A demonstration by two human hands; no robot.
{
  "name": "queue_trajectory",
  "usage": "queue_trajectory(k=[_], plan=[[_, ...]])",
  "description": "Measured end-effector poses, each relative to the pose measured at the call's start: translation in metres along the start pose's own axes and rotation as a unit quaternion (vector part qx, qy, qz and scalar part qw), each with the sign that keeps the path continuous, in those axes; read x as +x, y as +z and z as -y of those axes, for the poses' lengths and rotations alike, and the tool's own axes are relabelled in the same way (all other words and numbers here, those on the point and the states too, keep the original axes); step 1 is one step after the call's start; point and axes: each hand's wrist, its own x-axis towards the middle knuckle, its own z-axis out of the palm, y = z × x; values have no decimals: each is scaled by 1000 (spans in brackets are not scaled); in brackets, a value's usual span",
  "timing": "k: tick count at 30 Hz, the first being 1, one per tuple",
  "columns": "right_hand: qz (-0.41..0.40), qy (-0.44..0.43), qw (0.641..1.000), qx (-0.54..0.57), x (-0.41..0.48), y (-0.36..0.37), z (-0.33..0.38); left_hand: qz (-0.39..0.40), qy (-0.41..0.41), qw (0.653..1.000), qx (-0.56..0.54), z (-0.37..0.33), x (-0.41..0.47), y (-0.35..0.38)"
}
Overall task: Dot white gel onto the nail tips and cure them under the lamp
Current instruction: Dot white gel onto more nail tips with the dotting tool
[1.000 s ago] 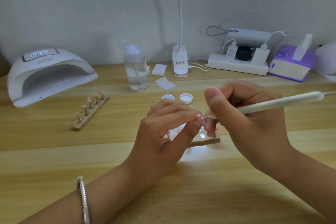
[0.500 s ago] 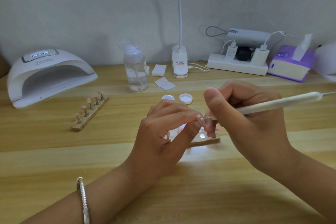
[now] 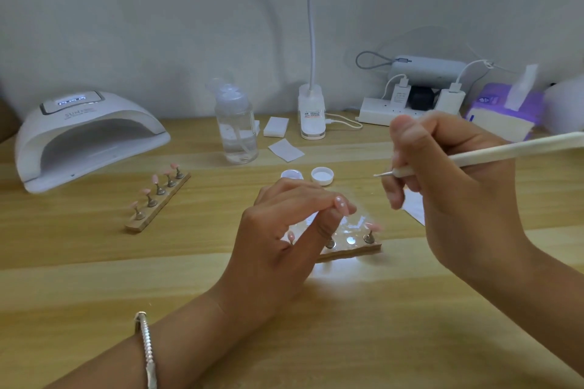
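While my left hand [image 3: 278,240] pinches a glossy pink nail tip [image 3: 340,205] dotted white, my right hand [image 3: 458,186] grips the slim white dotting tool [image 3: 493,153], apart from it.
Fingers of both curl tight round their loads, above the wooden holder strip [image 3: 350,251] on the wood-grain counter [image 3: 379,325]. Behind the strip: a small round pot [image 3: 292,174], pale inside, and a white cap [image 3: 322,175]; the domed lamp [image 3: 85,136] stands far left of the strip.

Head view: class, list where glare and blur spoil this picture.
Head view: glare whitens the near wooden nail stand and the wooden table before it; the right hand and its white dotting pen are motion-blurred; the left hand pinching a pink dotted nail tip is sharper; the purple tissue pack smears.
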Motion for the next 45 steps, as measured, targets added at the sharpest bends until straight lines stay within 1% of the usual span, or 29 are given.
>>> queue_trajectory(k=[2,4,7,11,13,15,18,21,23,26,28,33,45], plan=[[-19,16,1000,1,3,-4,-3,2,-13,1000,-4,-1,0,0],[-21,29,999,-35,6,-8,-9,2,-28,1000,-9,-2,0,-1],[-1,71,991,-116,7,-13,-22,-4,-54,998,-10,-2,0,-1],[19,130,974,-183,1,-21,-39,-14,-60,998,-5,-1,1,-2],[28,145,970,-192,-2,-22,-46,-12,-64,998,-8,-2,2,-2],[36,143,971,-189,-5,-21,-51,-8,-65,998,-14,-2,2,-2],[35,92,979,-179,-6,-17,-48,-8,-57,998,-21,-2,2,-2],[0,27,988,-154,-4,-14,-33,-9,-50,998,-24,-1,2,-1],[-16,5,993,-115,-3,-8,-20,-5,-46,999,-27,-2,2,-1],[7,12,1000,-20,-6,3,-6,1,-38,999,-28,-2,2,-1],[28,23,999,-1,-10,8,0,3,-32,999,-28,-2,2,-1],[57,25,998,-8,-13,10,0,8,-26,999,-25,-1,1,1],[56,47,997,-13,-15,12,-1,23,-10,999,-21,1,1,1]])
